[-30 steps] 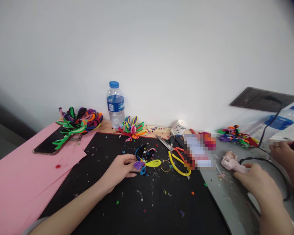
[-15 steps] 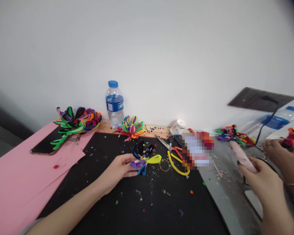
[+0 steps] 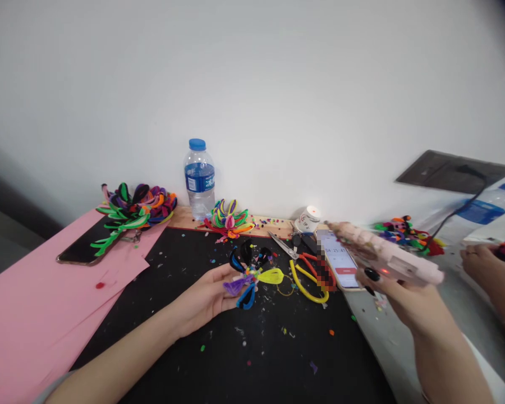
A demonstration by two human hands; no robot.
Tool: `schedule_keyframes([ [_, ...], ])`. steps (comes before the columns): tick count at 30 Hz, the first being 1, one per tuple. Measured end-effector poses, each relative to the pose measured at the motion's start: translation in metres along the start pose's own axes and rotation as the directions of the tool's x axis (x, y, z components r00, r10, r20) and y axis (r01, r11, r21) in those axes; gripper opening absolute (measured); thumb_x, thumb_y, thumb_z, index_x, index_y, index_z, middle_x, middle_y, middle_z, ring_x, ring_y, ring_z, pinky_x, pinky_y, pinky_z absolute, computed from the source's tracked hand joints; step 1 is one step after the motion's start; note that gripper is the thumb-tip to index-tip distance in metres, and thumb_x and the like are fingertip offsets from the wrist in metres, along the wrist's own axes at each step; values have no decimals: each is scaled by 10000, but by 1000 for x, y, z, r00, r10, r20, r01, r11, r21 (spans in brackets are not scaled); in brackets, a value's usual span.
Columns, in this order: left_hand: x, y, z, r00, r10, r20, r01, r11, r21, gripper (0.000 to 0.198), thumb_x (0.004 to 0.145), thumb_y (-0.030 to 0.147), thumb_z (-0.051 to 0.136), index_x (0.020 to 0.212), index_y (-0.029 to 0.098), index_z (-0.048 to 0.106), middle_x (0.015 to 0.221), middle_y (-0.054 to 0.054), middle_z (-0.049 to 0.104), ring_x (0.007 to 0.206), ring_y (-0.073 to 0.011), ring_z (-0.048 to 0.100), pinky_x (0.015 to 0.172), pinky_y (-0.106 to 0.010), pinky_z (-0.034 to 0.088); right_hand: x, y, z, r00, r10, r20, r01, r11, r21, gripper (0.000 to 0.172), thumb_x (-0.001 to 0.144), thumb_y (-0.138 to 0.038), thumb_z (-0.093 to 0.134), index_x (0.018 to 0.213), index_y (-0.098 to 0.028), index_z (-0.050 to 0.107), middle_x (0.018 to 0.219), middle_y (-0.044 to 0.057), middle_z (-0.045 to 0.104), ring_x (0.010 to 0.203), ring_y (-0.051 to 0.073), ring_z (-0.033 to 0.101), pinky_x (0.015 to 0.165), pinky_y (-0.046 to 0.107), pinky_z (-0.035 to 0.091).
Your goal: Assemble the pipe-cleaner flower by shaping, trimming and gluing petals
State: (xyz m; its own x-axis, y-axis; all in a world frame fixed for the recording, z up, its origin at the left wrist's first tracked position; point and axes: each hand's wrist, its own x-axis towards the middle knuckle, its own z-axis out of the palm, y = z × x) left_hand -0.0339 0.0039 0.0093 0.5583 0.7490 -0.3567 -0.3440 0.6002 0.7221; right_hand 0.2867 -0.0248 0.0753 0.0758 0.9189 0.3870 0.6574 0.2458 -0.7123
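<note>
My left hand [image 3: 214, 294] is closed on a pipe-cleaner flower [image 3: 252, 277] above the black mat. Its looped petals are black, blue, yellow and purple around a multicoloured centre. My right hand [image 3: 412, 303] grips a pale pink hot glue gun [image 3: 387, 252] with a small red light lit. The gun's nozzle points left, over the phone with a lit screen [image 3: 340, 259] and apart from the flower. Scissors with red handles [image 3: 286, 247] and yellow-handled pliers [image 3: 307, 289] lie between my hands; a thin ring [image 3: 285, 285] rests beside the flower.
Against the wall stand a water bottle [image 3: 200, 182] and a white cup-like container [image 3: 308, 219]. A pipe-cleaner bouquet [image 3: 138, 205] lies over a dark phone [image 3: 82, 247] on pink paper [image 3: 37, 314]. Scraps dot the black mat [image 3: 219, 359]. A co-worker's hand [image 3: 488, 275] is at far right.
My right hand has brought the glue gun up and left, turning its nozzle toward the middle. The flower has tilted to face me more. The co-worker's hand has shifted slightly right.
</note>
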Motion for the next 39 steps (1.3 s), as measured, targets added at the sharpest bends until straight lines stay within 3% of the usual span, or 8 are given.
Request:
schedule_keyframes([
  [3, 1, -1, -2, 1000, 2, 16, -1, 998, -69, 185, 752, 161, 590, 936, 152, 613, 928, -70, 665, 899, -171, 614, 812, -268, 462, 6, -9, 18, 964, -42, 263, 0, 987, 158, 402, 699, -397, 594, 1061, -223, 604, 943, 90, 647, 802, 236, 615, 667, 332, 505],
  [8, 1, -2, -5, 1000, 4, 27, 1, 986, -166, 231, 748, 80, 498, 941, 141, 609, 959, -81, 661, 930, -198, 608, 847, -318, 448, 4, -23, 47, 907, -1, 422, -62, 989, 135, 284, 704, -402, 571, 894, -206, 651, 707, 56, 642, 648, 220, 595, 550, 298, 485],
  [11, 3, -4, -7, 999, 2, 54, 8, 983, -186, 280, 721, 55, 458, 948, 124, 607, 983, -94, 648, 961, -220, 593, 888, -357, 421, -3, -23, 60, 871, -1, 491, -82, 986, 147, 254, 719, -377, 556, 871, -189, 631, 672, 44, 619, 596, 190, 566, 506, 269, 465],
  [17, 3, -4, -6, 999, 49, -5, -50, 987, -155, 261, 698, 54, 468, 891, 140, 621, 901, -64, 640, 915, -192, 587, 878, -347, 414, -13, -15, 77, 842, 27, 538, -135, 978, 161, 168, 721, -292, 554, 804, -147, 567, 653, 1, 539, 550, 110, 466, 504, 208, 398],
  [22, 3, -7, -6, 997, 74, -7, -75, 997, -11, 260, 687, 38, 537, 899, 167, 613, 884, -32, 619, 844, -145, 565, 849, -314, 408, -16, -18, 88, 774, 70, 629, -175, 979, 107, 100, 735, -226, 515, 675, -148, 498, 562, -36, 446, 508, 76, 370, 467, 185, 308],
  [31, 1, -12, -9, 997, 52, 56, -55, 998, 44, 339, 731, 88, 576, 1050, 200, 569, 928, -34, 614, 873, -128, 547, 848, -278, 386, -19, -15, 97, 755, 60, 653, -152, 985, 85, 62, 745, -204, 501, 715, -150, 491, 576, -47, 369, 523, 69, 307, 470, 187, 261],
  [39, -1, -9, -5, 993, 57, 107, -62, 997, 39, 411, 723, 52, 564, 1105, 200, 548, 1072, -59, 602, 999, -179, 540, 915, -331, 366, -18, -19, 96, 734, 54, 677, -137, 988, 70, 54, 760, -187, 477, 729, -147, 494, 583, -49, 351, 525, 67, 281, 468, 186, 246],
])
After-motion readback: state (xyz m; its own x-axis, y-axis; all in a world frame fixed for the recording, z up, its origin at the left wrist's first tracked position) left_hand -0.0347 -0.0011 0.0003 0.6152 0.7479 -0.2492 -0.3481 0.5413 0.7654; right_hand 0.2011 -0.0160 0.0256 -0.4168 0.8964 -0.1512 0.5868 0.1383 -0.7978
